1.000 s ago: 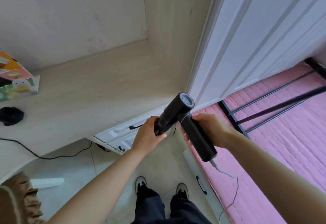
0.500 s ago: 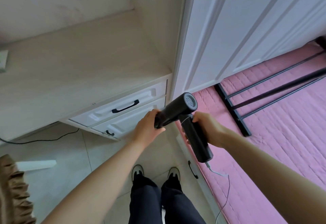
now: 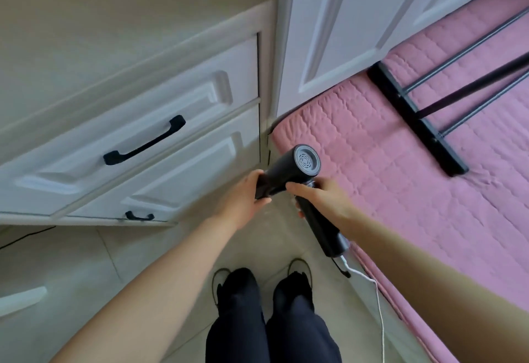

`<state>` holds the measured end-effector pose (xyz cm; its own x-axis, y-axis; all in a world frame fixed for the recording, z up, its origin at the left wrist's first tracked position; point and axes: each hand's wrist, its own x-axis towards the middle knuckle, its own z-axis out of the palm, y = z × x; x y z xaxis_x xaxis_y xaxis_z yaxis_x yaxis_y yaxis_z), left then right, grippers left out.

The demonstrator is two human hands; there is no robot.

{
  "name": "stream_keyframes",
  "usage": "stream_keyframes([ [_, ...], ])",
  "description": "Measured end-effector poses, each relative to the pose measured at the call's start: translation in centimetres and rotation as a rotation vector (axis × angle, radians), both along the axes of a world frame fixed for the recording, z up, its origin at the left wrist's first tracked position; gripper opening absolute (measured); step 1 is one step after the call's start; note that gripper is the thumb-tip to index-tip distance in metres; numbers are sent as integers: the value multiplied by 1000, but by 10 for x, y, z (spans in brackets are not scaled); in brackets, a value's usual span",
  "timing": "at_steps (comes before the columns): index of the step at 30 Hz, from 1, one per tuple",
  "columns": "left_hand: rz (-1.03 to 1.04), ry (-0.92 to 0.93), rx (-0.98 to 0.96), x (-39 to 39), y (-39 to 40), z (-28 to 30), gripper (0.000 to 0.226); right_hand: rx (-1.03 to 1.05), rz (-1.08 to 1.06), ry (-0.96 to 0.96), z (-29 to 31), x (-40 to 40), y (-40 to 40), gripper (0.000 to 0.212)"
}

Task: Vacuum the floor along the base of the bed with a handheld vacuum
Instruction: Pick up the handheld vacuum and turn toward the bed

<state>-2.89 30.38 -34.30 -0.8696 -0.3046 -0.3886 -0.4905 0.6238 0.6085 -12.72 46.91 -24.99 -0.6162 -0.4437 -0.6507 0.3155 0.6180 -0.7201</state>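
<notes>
Gripping the handheld vacuum with both hands: left hand fingers wrap the nozzle end of the black barrel, right hand fingers clenched around the handle just below the barrel. Grey vented rear cap faces the camera. Vacuum is held up in the air, above the floor strip between the white drawer unit and the pink-quilted bed; the nozzle is not at floor level yet.

Risks, as I read it:
- White cable hangs from the handle bottom and trails down past the shoes, along the bed edge. It could snag a foot or the bed base on crouching, or get stepped on.
- Gap is narrow. Swinging the barrel down could clip the black drawer handle or the bed's edge.
- Left hand sits over the intake end, so it may block suction or the aim until moved.
- Black metal rack lies on the bed, well apart; no concern.

Writing: no brand, label or text is legible on the vacuum or elsewhere.
</notes>
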Motion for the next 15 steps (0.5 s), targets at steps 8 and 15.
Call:
stream_keyframes([
  [8, -106, -57, -52, -3, 1, -167, 59, 170, -53, 247, -170, 21, 3, 40],
  [15, -241, -20, -169, -19, -19, -271, 57, 182, 22, 373, -284, 21, -6, 39],
])
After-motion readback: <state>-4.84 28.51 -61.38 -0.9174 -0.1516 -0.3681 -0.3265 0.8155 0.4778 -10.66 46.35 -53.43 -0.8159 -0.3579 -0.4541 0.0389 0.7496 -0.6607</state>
